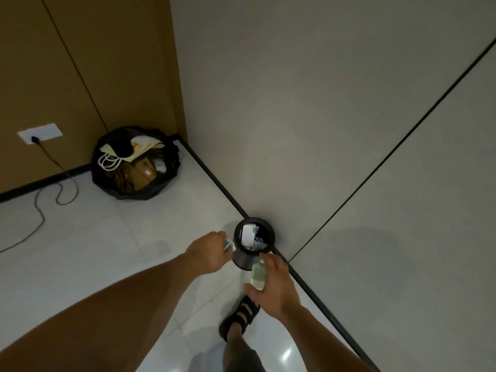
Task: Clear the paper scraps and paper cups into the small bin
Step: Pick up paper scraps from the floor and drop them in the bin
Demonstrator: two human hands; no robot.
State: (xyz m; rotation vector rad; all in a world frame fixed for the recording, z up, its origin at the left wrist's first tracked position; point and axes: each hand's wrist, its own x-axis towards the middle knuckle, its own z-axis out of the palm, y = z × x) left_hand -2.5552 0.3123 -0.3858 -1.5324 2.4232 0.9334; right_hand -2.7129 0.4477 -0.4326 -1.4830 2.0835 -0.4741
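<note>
- L hand pinches a scrap, fingers curled on it, just beside the bin rim. It's not over the mouth, so I reckon letting go here drops it on the floor.
- R hand grips a cup near the bin's near side. The mouth is narrow & part full, so the cup may bounce off the paper inside or knock the bin over.
- Count: 1 bin, 1 cup, 1 scrap held; paper inside, no. unclear; 1 big bag in the corner.
</note>
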